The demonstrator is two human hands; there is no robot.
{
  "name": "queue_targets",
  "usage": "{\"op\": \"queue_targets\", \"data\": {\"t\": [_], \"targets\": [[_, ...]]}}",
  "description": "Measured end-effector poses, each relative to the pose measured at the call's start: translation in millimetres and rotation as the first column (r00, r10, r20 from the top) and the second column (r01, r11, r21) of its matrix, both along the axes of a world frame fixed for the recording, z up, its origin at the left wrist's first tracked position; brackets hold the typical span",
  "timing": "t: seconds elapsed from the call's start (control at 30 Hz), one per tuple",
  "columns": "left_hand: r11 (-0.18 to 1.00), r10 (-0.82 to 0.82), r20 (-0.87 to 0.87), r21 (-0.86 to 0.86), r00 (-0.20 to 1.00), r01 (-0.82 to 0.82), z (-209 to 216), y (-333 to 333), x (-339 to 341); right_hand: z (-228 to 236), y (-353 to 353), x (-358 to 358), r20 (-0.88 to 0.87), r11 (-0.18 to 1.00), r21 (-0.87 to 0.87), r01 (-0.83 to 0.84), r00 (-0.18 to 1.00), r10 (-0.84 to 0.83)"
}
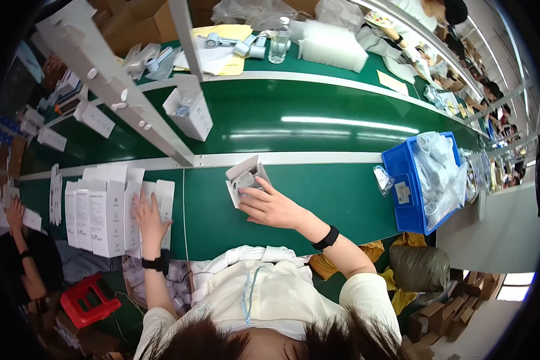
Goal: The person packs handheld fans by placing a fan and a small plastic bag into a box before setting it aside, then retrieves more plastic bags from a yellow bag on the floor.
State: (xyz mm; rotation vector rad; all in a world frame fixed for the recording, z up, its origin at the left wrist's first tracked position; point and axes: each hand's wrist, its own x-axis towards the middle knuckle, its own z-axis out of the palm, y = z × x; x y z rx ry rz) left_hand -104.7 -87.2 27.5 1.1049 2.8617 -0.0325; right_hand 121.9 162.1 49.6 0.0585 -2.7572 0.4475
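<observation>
My right hand [276, 205] is at a small open white box [232, 193] in the middle of the bench, its fingers curled over the opening and side. Inside the box lies a greyish item in clear plastic [244, 180], partly covered by my fingers; its kind cannot be made out. To the left, my left hand [152, 219] rests with fingers outstretched against the right end of a row of white cartons [107, 219]. Those cartons stand packed side by side, some with raised flaps.
A blue bin [407, 211] of plastic-bagged items stands at the right, a small bagged piece [383, 179] beside it. Beyond the metal rail, another open white box [193, 120] stands by a post [123, 96]. A clear bottle [279, 42] is farther back. Another person's hand [15, 215] shows far left.
</observation>
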Motion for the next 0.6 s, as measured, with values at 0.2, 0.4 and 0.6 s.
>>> {"op": "queue_targets", "data": {"t": [0.2, 0.4, 0.6], "targets": [[0.996, -0.086, -0.043, -0.022, 0.995, 0.085, -59, -23, 19, -51, 30, 0, -0.127, 0.702, -0.683, 0.201, 0.914, -0.385], [0.949, -0.246, 0.209, 0.249, 0.946, 0.192, -8, 67, 100, -74, 80, -44, 0.013, 0.193, -0.98, 0.039, 0.991, -0.135], [0.915, -0.389, 0.498, 0.306, 0.775, 0.263, -40, 107, 97, -83, 194, -66, -0.061, 0.438, -0.866, 0.24, 0.819, -0.57]]}}
